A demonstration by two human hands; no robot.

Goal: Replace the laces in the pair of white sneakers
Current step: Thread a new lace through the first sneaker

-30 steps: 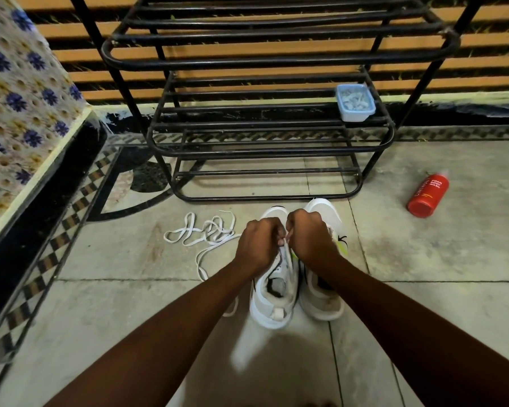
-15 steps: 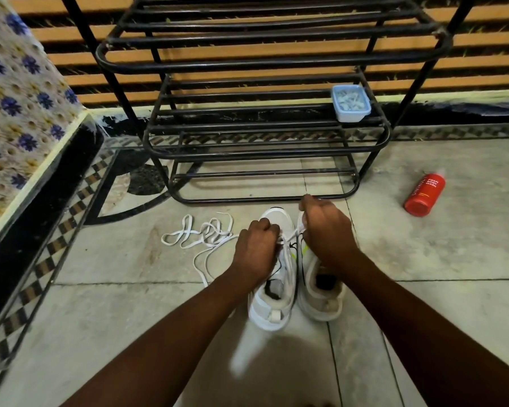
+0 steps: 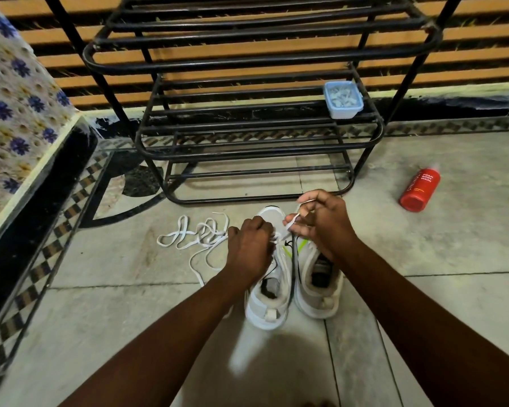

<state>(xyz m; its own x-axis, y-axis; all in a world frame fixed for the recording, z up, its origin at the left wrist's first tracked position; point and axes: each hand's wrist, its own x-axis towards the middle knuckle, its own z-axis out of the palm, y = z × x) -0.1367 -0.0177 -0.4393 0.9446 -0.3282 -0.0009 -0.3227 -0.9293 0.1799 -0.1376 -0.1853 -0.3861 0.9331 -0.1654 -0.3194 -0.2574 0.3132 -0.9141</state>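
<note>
White flat lace (image 3: 291, 222) is pinched in our right hand (image 3: 321, 227) while our left hand (image 3: 249, 249) grips the white fabric sneaker (image 3: 266, 304), so we judge an eyelet is being worked and a steady pull comes next.

We are lifting our right hand (image 3: 321, 221) away from our left hand (image 3: 249, 248), drawing the lace (image 3: 290, 223) out of the left sneaker (image 3: 269, 301).

white sneakers (image 3: 265, 307) side by side, upright; lace (image 3: 202, 235) (tangled) lies just left.
</note>
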